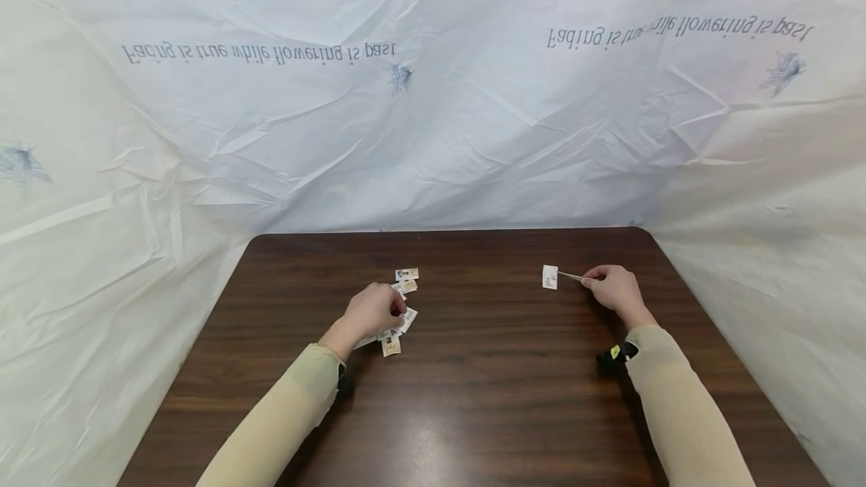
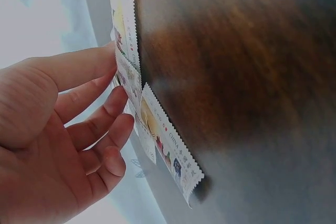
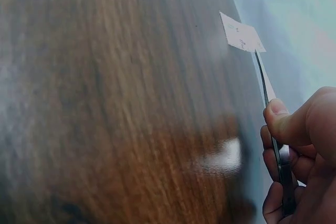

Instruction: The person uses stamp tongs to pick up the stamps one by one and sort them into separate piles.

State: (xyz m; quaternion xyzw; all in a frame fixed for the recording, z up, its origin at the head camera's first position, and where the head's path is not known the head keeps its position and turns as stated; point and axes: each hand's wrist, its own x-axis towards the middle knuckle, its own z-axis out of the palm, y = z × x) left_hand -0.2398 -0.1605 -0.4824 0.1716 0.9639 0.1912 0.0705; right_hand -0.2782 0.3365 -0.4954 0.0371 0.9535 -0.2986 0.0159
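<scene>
In the head view my left hand [image 1: 372, 312] is at a loose group of postage stamps [image 1: 391, 346] left of the table's middle. The left wrist view shows its thumb and forefinger pinching the edge of a stamp [image 2: 125, 32] with a curled end. A second stamp [image 2: 169, 148], with a perforated edge and "CHINA" printed on it, slants below the fingers; others overlap behind. My right hand [image 1: 614, 291] grips slim metal tweezers [image 3: 284, 177] toward the table's right side. At their tips is a single pale stamp [image 3: 242, 34]; whether it touches the table I cannot tell.
The dark wood-grain table [image 1: 487, 367] has rounded far corners. White printed sheeting [image 1: 446, 134] hangs behind it and along both sides. More stamps [image 1: 407, 274] lie just beyond the left hand. A black wrist strap [image 1: 612, 358] sits at the right sleeve.
</scene>
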